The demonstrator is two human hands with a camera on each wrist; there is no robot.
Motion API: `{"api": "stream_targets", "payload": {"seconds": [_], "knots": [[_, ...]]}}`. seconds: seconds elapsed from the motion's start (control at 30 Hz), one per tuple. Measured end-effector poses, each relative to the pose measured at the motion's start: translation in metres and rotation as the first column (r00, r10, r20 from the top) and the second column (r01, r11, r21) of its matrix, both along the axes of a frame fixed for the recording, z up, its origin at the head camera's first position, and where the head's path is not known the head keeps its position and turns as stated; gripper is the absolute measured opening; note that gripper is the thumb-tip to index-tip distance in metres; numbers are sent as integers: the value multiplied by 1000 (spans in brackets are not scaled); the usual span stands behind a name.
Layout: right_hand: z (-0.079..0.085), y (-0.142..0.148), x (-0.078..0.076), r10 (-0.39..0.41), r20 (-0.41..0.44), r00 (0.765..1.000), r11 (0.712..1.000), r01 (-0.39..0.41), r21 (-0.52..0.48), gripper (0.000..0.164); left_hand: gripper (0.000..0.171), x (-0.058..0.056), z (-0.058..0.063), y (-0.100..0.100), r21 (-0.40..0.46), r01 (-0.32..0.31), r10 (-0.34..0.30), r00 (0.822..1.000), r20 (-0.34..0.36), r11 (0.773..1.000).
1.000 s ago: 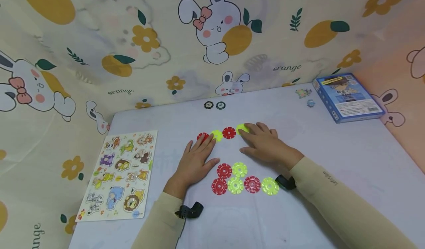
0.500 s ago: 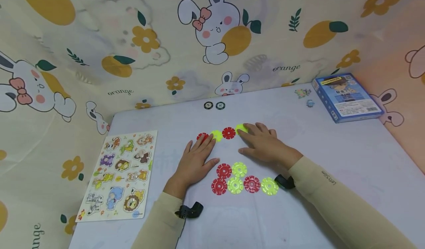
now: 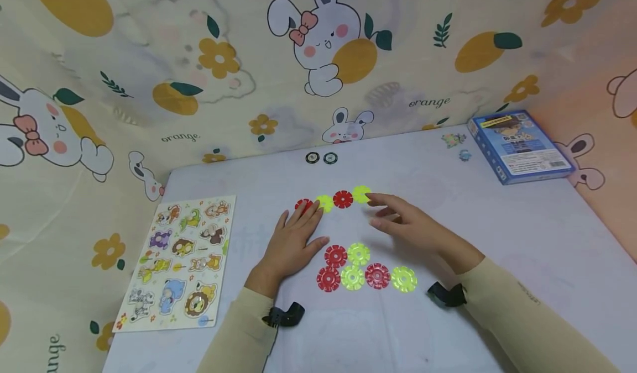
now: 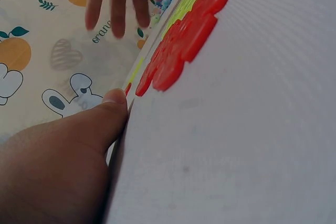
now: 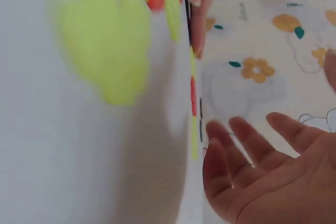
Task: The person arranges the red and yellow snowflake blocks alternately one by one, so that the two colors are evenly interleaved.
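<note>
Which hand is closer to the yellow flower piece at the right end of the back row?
Right. The right hand is just beside the yellow flower piece, at its right edge; the left hand is farther off, to its left and nearer you.

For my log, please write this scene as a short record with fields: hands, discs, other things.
Far row: four snowflake discs, red and yellow-green alternating
Near group: six snowflake discs, three per colour
Left hand: fingers over far row's left-end red disc
Right hand: holds nothing, near right-end yellow-green disc
Left side: animal puzzle board
Right side: blue box, small colourful pieces
Far edge: two round chips
</note>
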State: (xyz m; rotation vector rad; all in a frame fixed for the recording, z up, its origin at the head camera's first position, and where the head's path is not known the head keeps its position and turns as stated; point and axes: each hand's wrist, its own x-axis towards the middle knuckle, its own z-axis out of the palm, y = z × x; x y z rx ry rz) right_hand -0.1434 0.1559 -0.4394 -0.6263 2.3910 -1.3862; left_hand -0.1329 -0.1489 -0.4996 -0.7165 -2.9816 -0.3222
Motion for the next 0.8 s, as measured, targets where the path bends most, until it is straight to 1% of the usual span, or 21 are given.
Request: {"api": "stream_targets", "payload": {"seconds": [0.1,0.2,0.37,0.43,0.47,0.57,0.63,0.67,0.73,0.8], "knots": [[-3,8,15,35,28,999,998,-34,-53,59,75,-1,0,0,4,4,-4,1000,-4,1000],[-10,14,30,63,44,997,997,-61,-52,64,75,-1,0,0,5,4,-4,1000,-8,1000],[-20,21,49,105,66,992,994,-107,23,73,75,0,1,0,2,6,-6,1000,-7,1000],[-22,19,55,109,59,992,990,-114,84,71,75,0,2,0,2,7,-7,1000,-8,1000],[-22,18,58,109,40,993,987,-113,116,68,75,0,2,0,3,7,-7,1000,-9,1000],[-25,12,65,116,-72,991,971,-97,219,53,74,0,1,0,6,7,-7,1000,-6,1000],[-26,7,68,114,-138,984,962,-75,264,43,75,0,0,0,5,6,-6,1000,-3,1000],[-26,5,69,115,-167,979,958,-64,280,42,75,0,0,0,4,6,-6,1000,-2,1000],[-25,1,69,109,-177,978,955,-54,290,41,74,0,0,0,7,8,-8,1000,-1,1000],[-23,-1,69,94,-139,986,962,-53,268,41,74,0,0,-1,10,12,-12,1000,-2,1000]]}}
